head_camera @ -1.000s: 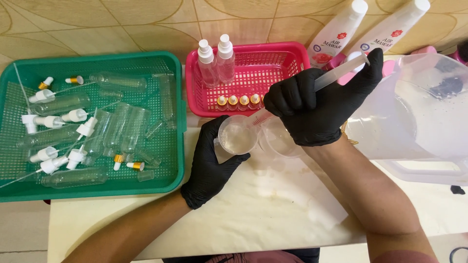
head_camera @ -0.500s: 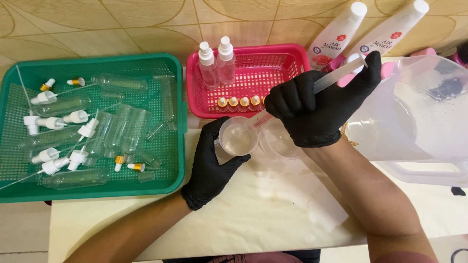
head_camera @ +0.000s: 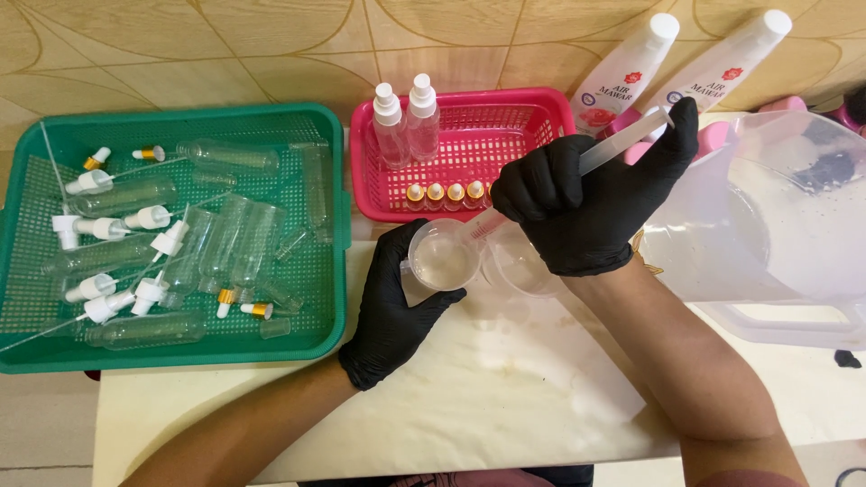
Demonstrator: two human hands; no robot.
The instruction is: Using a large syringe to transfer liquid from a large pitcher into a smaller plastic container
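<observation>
My left hand, in a black glove, grips a small clear cup holding clear liquid. My right hand, also black-gloved, holds a clear syringe slanted down, its tip inside the cup. A second small clear cup stands on the white table just right of the first, partly under my right hand.
A green basket at the left holds several empty clear bottles and white spray tops. A pink basket behind holds two capped spray bottles and small gold-capped vials. A large clear jug and two white bottles stand right.
Almost nothing differs. Both hands keep their hold; the cup and syringe have shifted very slightly.
</observation>
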